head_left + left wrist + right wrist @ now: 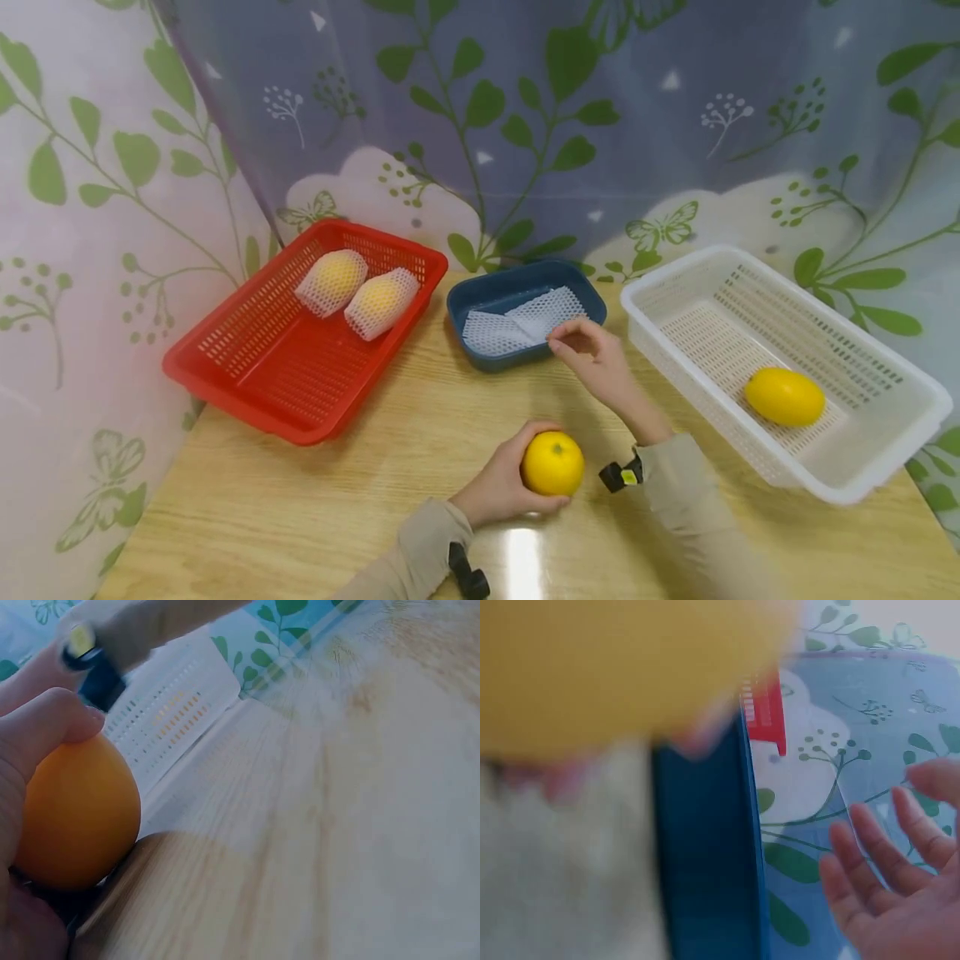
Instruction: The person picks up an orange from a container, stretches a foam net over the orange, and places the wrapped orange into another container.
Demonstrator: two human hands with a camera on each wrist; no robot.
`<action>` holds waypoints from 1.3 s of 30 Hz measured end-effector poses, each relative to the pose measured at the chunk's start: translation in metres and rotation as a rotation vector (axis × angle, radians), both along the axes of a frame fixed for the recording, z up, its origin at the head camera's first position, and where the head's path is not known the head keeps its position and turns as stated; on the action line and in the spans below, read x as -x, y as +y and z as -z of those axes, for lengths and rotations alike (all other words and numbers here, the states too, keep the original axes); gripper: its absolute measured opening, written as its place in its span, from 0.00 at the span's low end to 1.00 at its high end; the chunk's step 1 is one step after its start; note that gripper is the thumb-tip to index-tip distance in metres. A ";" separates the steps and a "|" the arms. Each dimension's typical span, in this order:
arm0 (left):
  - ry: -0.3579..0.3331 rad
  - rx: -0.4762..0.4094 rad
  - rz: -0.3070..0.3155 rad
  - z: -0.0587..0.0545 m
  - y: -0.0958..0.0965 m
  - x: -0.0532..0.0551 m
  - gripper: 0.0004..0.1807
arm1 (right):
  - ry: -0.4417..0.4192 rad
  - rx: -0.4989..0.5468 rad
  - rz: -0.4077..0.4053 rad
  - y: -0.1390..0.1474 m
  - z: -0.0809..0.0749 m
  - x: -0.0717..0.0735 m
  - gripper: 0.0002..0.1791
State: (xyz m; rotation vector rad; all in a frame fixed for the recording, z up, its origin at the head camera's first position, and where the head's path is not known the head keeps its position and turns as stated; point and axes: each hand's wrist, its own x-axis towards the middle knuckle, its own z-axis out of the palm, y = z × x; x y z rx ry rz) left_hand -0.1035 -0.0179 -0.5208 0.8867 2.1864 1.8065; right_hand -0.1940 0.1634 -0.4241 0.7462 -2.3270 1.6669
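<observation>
My left hand (504, 477) grips a smooth yellow fruit (553, 463) low over the table, thumb and fingers curled round its sides. In the left wrist view the same fruit (82, 814) looks oval, with fingertips on its top. My right hand (596, 362) is at the front right rim of a dark blue box (487, 363). White foam nets (498, 332) lie flat in that box, close to the right fingertips. The right wrist view shows the right hand (900, 877) with its fingers spread and loosely bent, nothing in them.
On the left stands a red basket (300, 375) with two net-wrapped yellow fruits (333, 279) at its far end. A white basket (693, 321) on the right holds one bare yellow fruit (785, 397). Patterned curtain (525, 108) hangs close behind the containers.
</observation>
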 end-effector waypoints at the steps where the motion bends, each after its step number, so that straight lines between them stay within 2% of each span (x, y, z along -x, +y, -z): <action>1: -0.001 0.002 0.003 0.000 0.000 0.000 0.46 | 0.013 -0.068 0.030 -0.001 -0.004 0.008 0.04; 4: -0.009 0.003 0.013 0.000 0.000 0.000 0.46 | 0.020 -0.266 0.081 -0.003 -0.011 0.032 0.05; 10: -0.015 -0.007 0.015 0.003 0.000 0.000 0.45 | -0.077 -0.514 0.052 -0.010 -0.011 0.069 0.10; 14: -0.031 -0.002 0.012 0.004 0.000 0.000 0.45 | -0.160 -0.684 0.079 -0.017 -0.009 0.084 0.15; 16: -0.034 -0.003 0.012 0.004 0.000 0.000 0.45 | -0.173 -0.793 0.109 -0.021 -0.004 0.090 0.19; 19: -0.027 -0.001 0.010 0.004 -0.001 0.000 0.45 | -0.199 -0.934 0.163 -0.027 0.004 0.094 0.25; 21: -0.023 -0.001 0.011 0.003 -0.002 0.000 0.45 | -0.207 -0.997 0.194 -0.030 0.008 0.094 0.24; 24: -0.029 -0.007 0.016 0.003 -0.001 0.000 0.44 | -0.214 -1.036 0.227 -0.033 0.009 0.093 0.17; 27: -0.039 -0.014 0.021 0.002 0.000 0.000 0.44 | -0.176 -1.027 0.242 -0.033 0.008 0.094 0.09; 29: -0.044 -0.015 0.021 0.001 0.000 0.000 0.44 | -0.152 -1.004 0.257 -0.033 0.007 0.094 0.07; 34: -0.054 -0.016 0.016 0.000 0.000 0.000 0.44 | -0.126 -0.947 0.291 -0.030 -0.001 0.093 0.04; 39: -0.060 -0.018 0.013 -0.001 0.000 0.001 0.44 | -0.078 -0.908 0.323 -0.026 -0.006 0.095 0.08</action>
